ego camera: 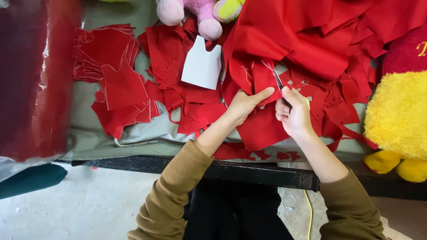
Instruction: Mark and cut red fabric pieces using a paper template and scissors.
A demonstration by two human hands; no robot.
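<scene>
Cutting into a red fabric piece [260, 126] marked with pale chalk lines, lying at the near edge of the grey-green covered table [111, 138] and hanging slightly over it. Pinning that fabric flat with the left hand [243, 106], fingers together and stretched along the cloth, thumb pressed beside the cut line. Gripping scissors [279, 84] in the right hand [292, 116], fingers curled tight around the handles, blades pointing away and biting into the marked cloth. Working from a large uncut heap of red fabric [320, 35] spreading across the far right. Leaving narrow red offcuts [338, 106] scattered just right of the scissors. Judging by the layout, sitting roughly midway: a stack of finished cut red shapes [115, 84] piling up at left, much uncut cloth remaining. Lying between the stack and the hands, a white paper template [201, 66]. Flanking the table, a pink plush toy [198, 13] at the far edge and a yellow plush toy [398, 120] at right.
</scene>
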